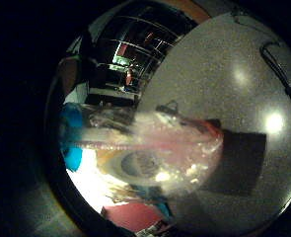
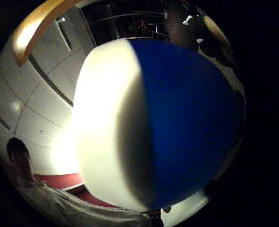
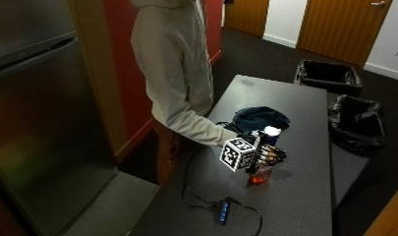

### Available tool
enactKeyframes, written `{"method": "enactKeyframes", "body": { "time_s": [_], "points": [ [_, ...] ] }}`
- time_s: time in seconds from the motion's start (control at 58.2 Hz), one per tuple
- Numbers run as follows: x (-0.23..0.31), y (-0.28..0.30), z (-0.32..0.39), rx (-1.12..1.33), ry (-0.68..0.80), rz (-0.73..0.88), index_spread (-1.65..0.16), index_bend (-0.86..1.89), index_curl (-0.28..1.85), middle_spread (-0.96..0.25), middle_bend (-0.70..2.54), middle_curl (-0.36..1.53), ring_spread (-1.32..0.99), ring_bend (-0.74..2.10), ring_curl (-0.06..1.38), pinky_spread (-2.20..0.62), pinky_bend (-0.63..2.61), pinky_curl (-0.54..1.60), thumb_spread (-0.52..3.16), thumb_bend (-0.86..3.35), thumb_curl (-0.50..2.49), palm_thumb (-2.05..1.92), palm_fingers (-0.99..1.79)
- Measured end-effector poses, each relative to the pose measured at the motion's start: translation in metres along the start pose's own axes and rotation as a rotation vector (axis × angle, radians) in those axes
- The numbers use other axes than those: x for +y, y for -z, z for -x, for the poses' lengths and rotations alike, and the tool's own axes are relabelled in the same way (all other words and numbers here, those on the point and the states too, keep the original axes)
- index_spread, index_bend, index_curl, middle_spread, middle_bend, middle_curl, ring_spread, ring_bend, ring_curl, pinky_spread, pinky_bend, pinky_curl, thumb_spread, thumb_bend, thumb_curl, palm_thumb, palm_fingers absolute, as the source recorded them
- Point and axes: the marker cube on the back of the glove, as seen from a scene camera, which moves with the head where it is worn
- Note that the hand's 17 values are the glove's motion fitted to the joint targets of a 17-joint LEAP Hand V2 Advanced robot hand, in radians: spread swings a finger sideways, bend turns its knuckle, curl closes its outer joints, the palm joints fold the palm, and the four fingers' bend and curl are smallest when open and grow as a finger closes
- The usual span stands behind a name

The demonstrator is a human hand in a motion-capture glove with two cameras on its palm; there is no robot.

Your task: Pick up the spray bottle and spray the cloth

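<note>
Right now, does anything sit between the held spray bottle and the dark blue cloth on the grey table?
Nothing visible does. The gloved right hand holds the clear spray bottle upright; the bunched dark blue cloth lies just beyond on the speckled grey table.

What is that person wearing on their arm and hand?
The arm is covered by the long, loose sleeve of a pale, cream-coloured hooded top. The right hand wears a black glove with dark straps across the fingers. The other hand does not show in the pictures.
</note>
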Motion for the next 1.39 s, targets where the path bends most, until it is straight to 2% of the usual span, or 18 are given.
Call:
{"method": "enactKeyframes", "body": {
  "time_s": [0.292,0.395,0.464,0.636,0.756,0.825,0.86,0.894,0.928,1.014,1.203,1.393],
  "points": [
    [-0.007,0.004,0.012,0.004,0.027,0.009,-0.33,0.17,0.25,-0.17,0.3,0.38,-0.18,0.5,0.33,-0.01,0.31,0.32,0.78,-0.02,0.56,1.03,0.74],
    [-0.012,-0.001,0.013,0.022,0.034,0.022,-0.31,0.21,0.3,-0.16,0.28,0.38,-0.18,0.47,0.32,-0.03,0.21,0.3,0.73,-0.02,0.59,1.06,0.92],
    [-0.015,-0.008,0.016,0.044,0.041,0.051,-0.28,0.21,0.33,-0.19,0.35,0.41,-0.2,0.45,0.32,-0.07,0.19,0.3,0.59,-0.03,0.61,1.06,1.15],
    [-0.022,-0.037,0.023,0.126,0.063,0.114,-0.25,0.21,0.41,-0.2,0.45,0.47,-0.21,0.52,0.39,-0.17,0.22,0.33,0.32,-0.02,0.67,1.1,1.31],
    [-0.022,-0.055,0.029,0.199,0.092,0.229,-0.24,0.28,0.46,-0.19,0.49,0.5,-0.22,0.53,0.42,-0.22,0.24,0.35,0.17,-0.02,0.7,1.11,1.34],
    [0.002,-0.054,0.036,0.312,0.122,0.473,-0.23,0.3,0.48,-0.18,0.5,0.51,-0.22,0.55,0.43,-0.23,0.26,0.36,0.1,-0.03,0.71,1.12,1.34],
    [0.012,-0.052,0.053,0.299,0.128,0.591,-0.23,0.31,0.49,-0.18,0.51,0.52,-0.22,0.55,0.44,-0.23,0.26,0.36,0.07,-0.03,0.71,1.12,1.34],
    [0.016,-0.056,0.079,0.239,0.14,0.64,-0.22,0.32,0.5,-0.18,0.52,0.52,-0.22,0.56,0.44,-0.24,0.26,0.37,0.04,-0.03,0.71,1.12,1.34],
    [0.012,-0.064,0.096,0.242,0.186,0.612,-0.22,0.33,0.51,-0.17,0.52,0.52,-0.22,0.56,0.45,-0.24,0.26,0.37,0.01,-0.03,0.71,1.12,1.34],
    [-0.011,-0.076,0.106,0.527,0.367,0.487,-0.21,0.34,0.52,-0.17,0.54,0.53,-0.22,0.58,0.46,-0.25,0.27,0.38,-0.04,-0.03,0.72,1.12,1.33],
    [0.035,-0.091,0.177,0.828,0.557,0.69,-0.21,0.35,0.55,-0.16,0.56,0.54,-0.21,0.59,0.48,-0.25,0.29,0.39,-0.11,-0.03,0.72,1.12,1.33],
    [0.095,-0.113,0.226,1.149,0.758,0.759,-0.21,0.35,0.56,-0.16,0.57,0.55,-0.22,0.6,0.49,-0.25,0.3,0.4,-0.14,-0.03,0.71,1.12,1.33]
  ]
}}
